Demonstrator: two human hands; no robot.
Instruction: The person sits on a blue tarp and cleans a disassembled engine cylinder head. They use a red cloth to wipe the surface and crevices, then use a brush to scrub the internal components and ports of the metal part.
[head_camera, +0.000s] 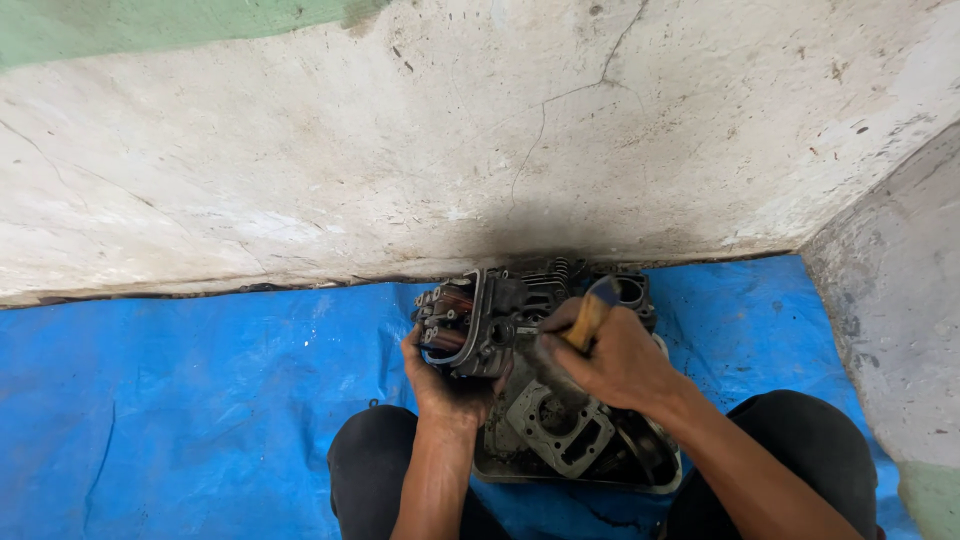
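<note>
Nearest: two knees in black trousers (372, 460), spread either side of the work, on a blue tarpaulin (180, 400).

Between the knees: a grey metal engine casting with a round bore (555, 425), lying flat in a shallow dark tray (660, 478) on the tarpaulin.

Left hand (440, 385): blackened with grease, fingers curled up around the lower left edge of a dark engine part (490, 320) (coppery windings show on its left side). Closed in a firm grip.

Right hand (615, 360): fisted around a tool with a yellow-and-blue handle (592, 312), its tip down against the engine part; the tip itself is hidden behind the hand.

Engine part: stands on edge just beyond the tray, centre of view, close to the wall's foot.

Farthest: cracked whitewashed concrete wall (450, 130), sooty patch directly behind the part; green paint at upper left; a second wall face (900, 300) meeting it at right.
</note>
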